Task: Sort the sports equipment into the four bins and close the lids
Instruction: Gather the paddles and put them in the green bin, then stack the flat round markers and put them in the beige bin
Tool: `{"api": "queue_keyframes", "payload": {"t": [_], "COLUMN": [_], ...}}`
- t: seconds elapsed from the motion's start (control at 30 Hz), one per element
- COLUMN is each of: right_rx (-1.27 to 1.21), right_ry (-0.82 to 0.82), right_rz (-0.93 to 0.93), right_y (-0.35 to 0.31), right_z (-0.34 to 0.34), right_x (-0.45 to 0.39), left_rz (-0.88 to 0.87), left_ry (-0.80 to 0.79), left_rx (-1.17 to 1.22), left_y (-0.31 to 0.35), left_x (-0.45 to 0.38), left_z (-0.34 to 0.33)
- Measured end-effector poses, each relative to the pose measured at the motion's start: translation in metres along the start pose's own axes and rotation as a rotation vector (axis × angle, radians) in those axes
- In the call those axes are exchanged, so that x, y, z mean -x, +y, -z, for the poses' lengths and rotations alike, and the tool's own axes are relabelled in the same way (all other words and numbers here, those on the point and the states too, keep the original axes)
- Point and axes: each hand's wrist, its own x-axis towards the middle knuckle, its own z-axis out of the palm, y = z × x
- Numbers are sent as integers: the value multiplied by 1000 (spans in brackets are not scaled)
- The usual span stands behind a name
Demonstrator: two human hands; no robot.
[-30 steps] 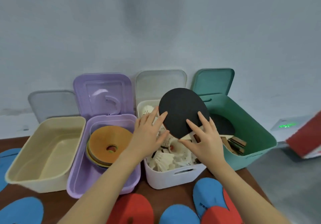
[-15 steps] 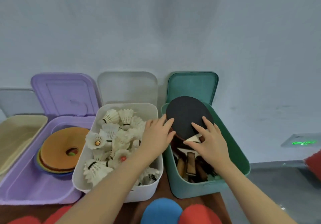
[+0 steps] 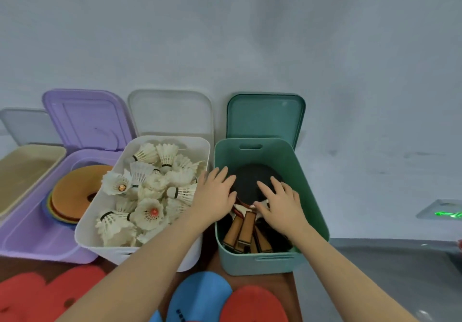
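Black-rubber table tennis paddle [image 3: 251,184] now down inside teal plastic bin [image 3: 310,184]; second ago we held it up over white bin of feathered shuttlecocks [image 3: 150,191]. Paddle lies flat on other wooden-handled paddles [image 3: 243,231]. Left hand [image 3: 215,196] spread, fingers straight on blade's left edge. Right hand [image 3: 281,204] spread, fingertips pressing blade top, not pinching. We judge paddle placed; release next. All four lids open, teal lid [image 3: 265,119] upright behind. Red and blue foam pads [image 3: 200,296] on table unsorted; beige bin [image 3: 25,171] looks unfilled.
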Motion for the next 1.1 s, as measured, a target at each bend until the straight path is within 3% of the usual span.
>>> {"api": "queue_keyframes", "payload": {"t": [0.17, 0.43, 0.63, 0.7, 0.8, 0.93, 1.1], "right_rx": [-78, -148, -291, -302, -228, -47, 12], "right_ry": [209, 495, 559, 510, 268, -158, -280], "right_rz": [7, 165, 314, 322, 195, 8, -96], "right_y": [-20, -64, -94, -98, -101, -106, -114], "right_z": [20, 19, -17, -38, -76, -118, -154], "right_x": [21, 85, 149, 170, 193, 218, 244], "left_rz": [8, -43, -3, 25, 87, 160, 198], "left_ry": [96, 264, 265, 259, 178, -134, -464], "left_rx": [107, 130, 185, 194, 223, 231, 167], "left_y": [-5, -30, -45, -50, -56, -56, -48], "left_x": [33, 109, 183, 211, 248, 283, 310], "left_z": [13, 35, 11, -7, -37, -70, -109]}}
